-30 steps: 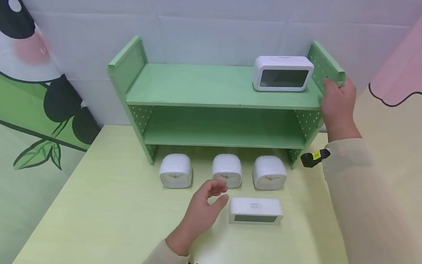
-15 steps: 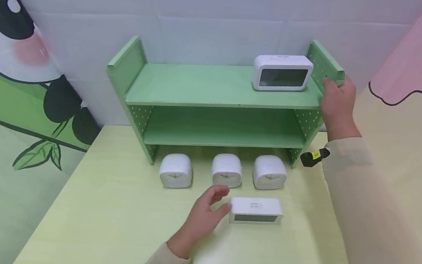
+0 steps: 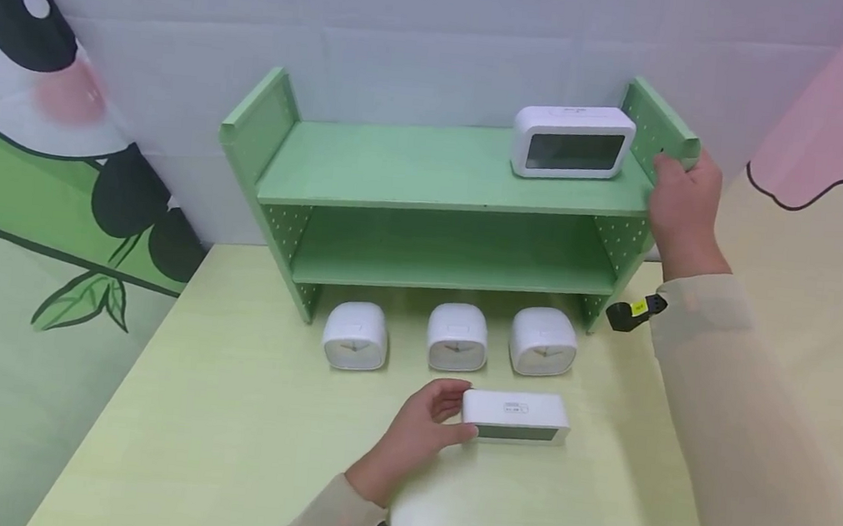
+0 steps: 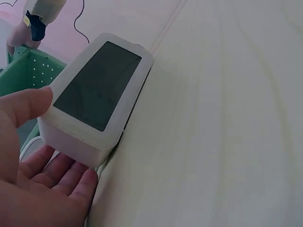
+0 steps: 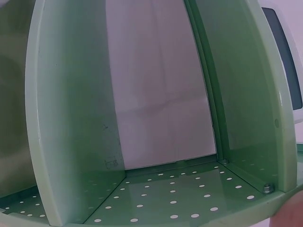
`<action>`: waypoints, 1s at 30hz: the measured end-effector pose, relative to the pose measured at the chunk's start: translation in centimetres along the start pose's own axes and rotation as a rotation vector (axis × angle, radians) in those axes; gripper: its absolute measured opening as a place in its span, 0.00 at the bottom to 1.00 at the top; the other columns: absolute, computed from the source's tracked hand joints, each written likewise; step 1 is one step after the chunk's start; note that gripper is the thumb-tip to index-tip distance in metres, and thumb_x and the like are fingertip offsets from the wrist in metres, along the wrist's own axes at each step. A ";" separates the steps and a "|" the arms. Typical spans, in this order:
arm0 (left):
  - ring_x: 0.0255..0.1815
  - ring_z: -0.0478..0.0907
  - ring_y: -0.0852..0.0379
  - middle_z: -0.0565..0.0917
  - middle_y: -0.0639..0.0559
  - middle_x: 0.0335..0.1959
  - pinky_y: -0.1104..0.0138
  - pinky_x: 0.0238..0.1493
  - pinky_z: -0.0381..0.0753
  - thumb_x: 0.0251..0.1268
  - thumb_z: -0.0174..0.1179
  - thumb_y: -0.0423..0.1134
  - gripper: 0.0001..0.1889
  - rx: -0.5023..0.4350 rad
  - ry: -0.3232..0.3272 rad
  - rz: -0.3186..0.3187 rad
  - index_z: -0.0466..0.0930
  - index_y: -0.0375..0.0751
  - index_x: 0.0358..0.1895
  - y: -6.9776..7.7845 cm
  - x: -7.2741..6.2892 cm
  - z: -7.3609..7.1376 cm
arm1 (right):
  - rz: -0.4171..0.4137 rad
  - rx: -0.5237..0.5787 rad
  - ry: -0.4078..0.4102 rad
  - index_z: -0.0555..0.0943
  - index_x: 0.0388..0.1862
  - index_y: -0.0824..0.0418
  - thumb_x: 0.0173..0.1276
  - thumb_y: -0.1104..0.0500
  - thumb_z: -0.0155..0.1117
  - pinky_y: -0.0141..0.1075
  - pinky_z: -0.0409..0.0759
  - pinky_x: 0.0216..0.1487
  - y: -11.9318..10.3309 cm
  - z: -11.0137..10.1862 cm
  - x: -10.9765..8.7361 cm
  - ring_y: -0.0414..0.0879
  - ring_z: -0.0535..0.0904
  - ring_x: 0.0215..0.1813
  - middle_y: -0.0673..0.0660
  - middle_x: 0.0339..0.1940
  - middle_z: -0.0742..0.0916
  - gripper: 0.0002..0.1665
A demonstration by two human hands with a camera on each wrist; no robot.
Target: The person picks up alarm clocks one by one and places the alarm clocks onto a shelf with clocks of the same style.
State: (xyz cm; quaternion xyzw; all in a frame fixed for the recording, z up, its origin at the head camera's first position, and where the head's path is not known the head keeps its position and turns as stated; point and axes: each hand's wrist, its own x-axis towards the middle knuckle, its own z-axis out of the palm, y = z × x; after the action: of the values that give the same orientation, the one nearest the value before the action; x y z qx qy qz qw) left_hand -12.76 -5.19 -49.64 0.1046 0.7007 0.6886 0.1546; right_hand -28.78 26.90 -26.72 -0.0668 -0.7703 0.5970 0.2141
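Note:
In the head view my left hand (image 3: 423,422) is at the left end of a white digital clock (image 3: 516,417) lying on the table. Its thumb overlaps the dark display side, and the other fingers extend by the far side of that end; the left wrist view shows them spread below the clock (image 4: 90,94), the index fingertip partly hidden. Up at the right, my right hand (image 3: 686,203) grips the front edge of the green shelf's (image 3: 415,166) side panel. A second white digital clock (image 3: 573,145) stands on the shelf's top board, near that hand.
Three small white analog clocks (image 3: 356,337) stand in a row on the table (image 3: 228,413), just in front of the shelf. Behind the shelf hangs a pale wall covering (image 3: 441,39) with cartoon figures.
My left hand has moved right and slightly down, its thumb now coming over the front of the lying digital clock. The right hand keeps its grip on the shelf.

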 end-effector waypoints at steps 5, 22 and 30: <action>0.69 0.73 0.44 0.80 0.46 0.62 0.55 0.70 0.70 0.58 0.74 0.29 0.31 0.030 0.006 0.015 0.75 0.40 0.66 -0.6 0.5 0.7 | -0.001 -0.008 0.019 0.74 0.72 0.54 0.83 0.52 0.45 0.41 0.73 0.66 0.0 0.1 0.1 0.44 0.77 0.60 0.55 0.67 0.80 0.25; 0.72 0.71 0.48 0.78 0.45 0.67 0.54 0.72 0.67 0.63 0.71 0.29 0.31 0.150 0.062 0.052 0.74 0.43 0.70 -0.6 0.5 1.9 | 0.016 0.070 0.001 0.74 0.73 0.54 0.83 0.53 0.45 0.40 0.73 0.67 0.0 0.0 -0.1 0.43 0.78 0.62 0.55 0.70 0.79 0.25; 0.68 0.74 0.54 0.81 0.53 0.62 0.56 0.71 0.68 0.62 0.71 0.28 0.27 0.158 0.061 0.036 0.77 0.45 0.64 -0.5 0.2 1.8 | 0.002 0.041 0.008 0.74 0.72 0.55 0.83 0.53 0.45 0.40 0.73 0.67 0.1 0.0 -0.1 0.44 0.77 0.62 0.55 0.69 0.79 0.25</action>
State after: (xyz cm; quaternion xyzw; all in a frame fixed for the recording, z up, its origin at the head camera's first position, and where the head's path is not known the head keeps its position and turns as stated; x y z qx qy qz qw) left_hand -12.27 -3.43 -50.16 0.1081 0.7553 0.6367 0.1119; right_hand -28.69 26.88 -26.88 -0.0657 -0.7568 0.6127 0.2179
